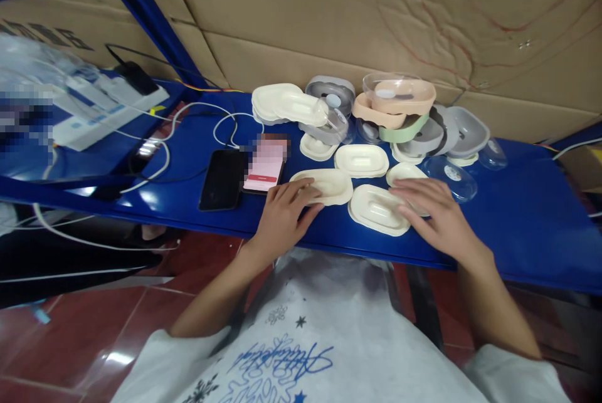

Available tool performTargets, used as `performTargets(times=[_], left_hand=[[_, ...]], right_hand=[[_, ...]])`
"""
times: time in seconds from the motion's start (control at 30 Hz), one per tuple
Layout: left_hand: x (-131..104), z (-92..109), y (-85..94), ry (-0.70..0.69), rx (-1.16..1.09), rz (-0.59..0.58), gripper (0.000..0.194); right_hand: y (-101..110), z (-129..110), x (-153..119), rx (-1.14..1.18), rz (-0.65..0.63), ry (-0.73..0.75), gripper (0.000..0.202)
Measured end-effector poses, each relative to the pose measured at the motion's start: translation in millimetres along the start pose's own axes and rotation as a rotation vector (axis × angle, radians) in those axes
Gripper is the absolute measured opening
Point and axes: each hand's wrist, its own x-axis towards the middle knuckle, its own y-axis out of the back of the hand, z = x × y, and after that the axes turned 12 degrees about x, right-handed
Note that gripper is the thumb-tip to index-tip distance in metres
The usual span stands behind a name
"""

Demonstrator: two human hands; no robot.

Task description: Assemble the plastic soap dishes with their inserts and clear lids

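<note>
Trays [380, 211], cream, near edge of desk [522, 221]; likely light, slick; best rim-held. Left hand [283, 210], right hand [439, 212]: loosely spread.

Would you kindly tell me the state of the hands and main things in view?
Left hand: fingers over a cream tray, grip unclear.
Right hand: fingers apart, over a second cream tray, grip unclear.
Lit phone: screen on, pink.
Black phone: flat, screen dark.
Peach containers: one partly on another.
Clear cover: lying on the blue table.
Black adapter: seemingly plugged into the power strip.
</note>
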Motion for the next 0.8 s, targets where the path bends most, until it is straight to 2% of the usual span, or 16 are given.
performTargets(times=[0.13, 0.23, 0.37, 0.5, 0.63, 0.73, 0.8], left_hand=[[-1.0, -1.4, -1.1, -0.038, 0.006, -0.02, 0.021], [-2.0, -3.0, -2.1, -0.07, 0.009, -0.089, 0.019], [-2.3, -4.4, -2.7, -0.09, 0.014, -0.126, 0.018], [-1.3, -4.5, -3.1, -0.109, 0.01, -0.136, 0.019], [-1.6, -4.2, -2.7, -0.12, 0.002, -0.137, 0.018], [-2.9, -4.4, -2.8, -0.116, -0.01, -0.133, 0.019], [-3.8, -4.5, -3.5, -0.115, -0.022, -0.125, 0.023]], right_hand=[[4.6, 27.7, 58.2, -0.259, 0.001, 0.014, 0.034], [3.1, 56.3, 87.2, -0.462, 0.011, -0.019, 0.037], [8.5, 91.2, 99.1, -0.506, 0.029, 0.012, 0.035], [29.3, 113.7, 107.9, -0.379, 0.034, 0.062, 0.028], [55.5, 113.5, 122.2, -0.144, 0.026, 0.015, 0.034], [65.4, 94.1, 124.7, 0.03, 0.066, 0.041, 0.037], [64.9, 73.9, 120.5, 0.084, 0.113, 0.059, 0.037]])
